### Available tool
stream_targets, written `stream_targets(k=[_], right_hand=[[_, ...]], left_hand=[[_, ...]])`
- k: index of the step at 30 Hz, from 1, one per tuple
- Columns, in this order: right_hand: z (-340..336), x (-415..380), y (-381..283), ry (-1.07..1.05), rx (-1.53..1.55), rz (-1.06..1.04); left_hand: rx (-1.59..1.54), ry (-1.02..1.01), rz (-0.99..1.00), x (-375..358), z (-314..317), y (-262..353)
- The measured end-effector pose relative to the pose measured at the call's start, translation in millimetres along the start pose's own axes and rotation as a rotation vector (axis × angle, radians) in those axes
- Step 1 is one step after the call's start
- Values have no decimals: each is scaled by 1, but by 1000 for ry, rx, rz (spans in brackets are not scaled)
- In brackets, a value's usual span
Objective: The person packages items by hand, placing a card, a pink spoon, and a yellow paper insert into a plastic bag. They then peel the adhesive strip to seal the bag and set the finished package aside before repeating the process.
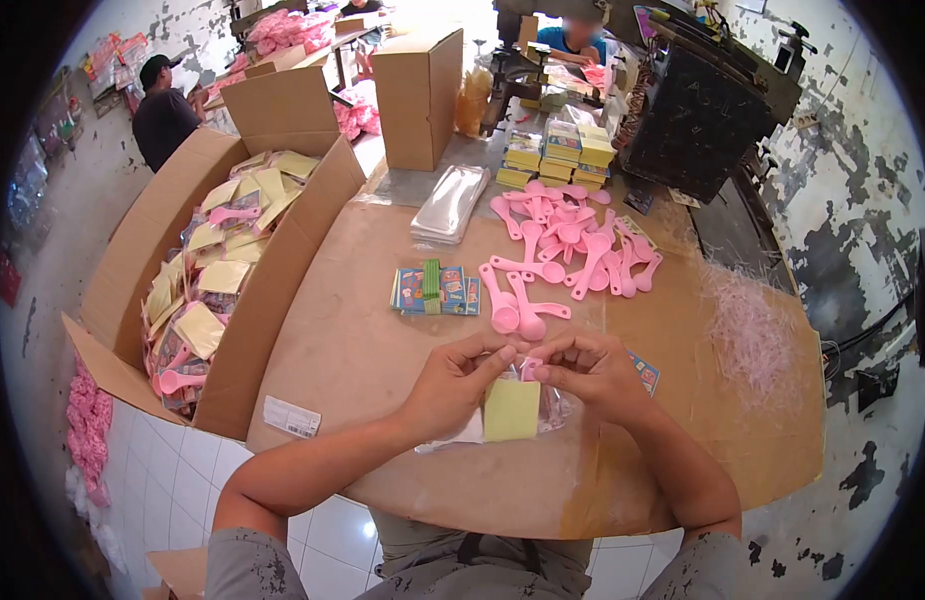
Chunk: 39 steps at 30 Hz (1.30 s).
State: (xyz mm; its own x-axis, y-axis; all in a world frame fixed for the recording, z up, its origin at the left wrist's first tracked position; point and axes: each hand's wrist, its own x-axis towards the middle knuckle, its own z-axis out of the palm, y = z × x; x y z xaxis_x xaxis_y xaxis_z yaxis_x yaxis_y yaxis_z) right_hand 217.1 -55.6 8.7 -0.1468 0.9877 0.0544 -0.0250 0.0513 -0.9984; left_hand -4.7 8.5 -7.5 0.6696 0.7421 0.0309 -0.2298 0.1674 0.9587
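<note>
In front of me, both hands pinch the top of a clear plastic bag (552,408). A pale yellow card (510,412) shows in it, and part of a pink spoon (529,369) appears near the bag's mouth. My left hand (462,375) closes thumb and fingers on the left of the opening. Opposite it, my right hand (590,375) grips the right side, its fingertips beside the pink plastic. Just beyond my fingers lies a heap of pink measuring spoons (572,240). A banded bundle of blue cards (434,288) rests further left.
A large carton (237,375) of packed bags stands left of the cardboard-covered table (342,450). Empty clear bags (450,205) and stacked cards (557,150) lie farther back. Plastic shreds (752,335) and a dark machine (697,120) are on the right. Two people work beyond.
</note>
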Motion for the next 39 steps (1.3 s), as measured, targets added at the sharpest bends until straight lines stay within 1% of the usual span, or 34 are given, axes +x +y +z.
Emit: stream_targets(k=[3,5,9,11,12,14,15,20,24,26,29,33,39], right_hand=[[-6,-2,-8,61,27,27],[-6,-2,-10,110,48,29],[-12,-4,-4,115,-47,56],[-11,-5,-8,121,-81,69],[-12,-5,-6,118,-89,41],[-11,-5,-3,113,-105,-15],[-11,-5,-5,113,-91,0],[-20,-5,-2,71,-45,68],[-24,-5,2,64,-19,57],[-24,-6,-1,67,-21,64],[-25,-6,-2,64,-8,1],[-30,-5,1,70,-66,-19],[-35,-6,-4,24,-71,-38]], left_hand=[[-76,3,-77,-2,8,10],[-13,2,-50,0,0,1],[19,36,-59,3,-7,-8],[47,33,-22,2,-6,-5],[61,32,-3,2,-5,-3],[124,50,-28,0,-2,4],[156,58,-40,-1,-2,7],[237,50,69,1,-7,1],[373,31,164,4,-12,1],[371,34,216,5,-14,-1],[463,11,256,6,-17,4],[554,-31,301,9,-20,7],[384,-46,263,9,-23,1]])
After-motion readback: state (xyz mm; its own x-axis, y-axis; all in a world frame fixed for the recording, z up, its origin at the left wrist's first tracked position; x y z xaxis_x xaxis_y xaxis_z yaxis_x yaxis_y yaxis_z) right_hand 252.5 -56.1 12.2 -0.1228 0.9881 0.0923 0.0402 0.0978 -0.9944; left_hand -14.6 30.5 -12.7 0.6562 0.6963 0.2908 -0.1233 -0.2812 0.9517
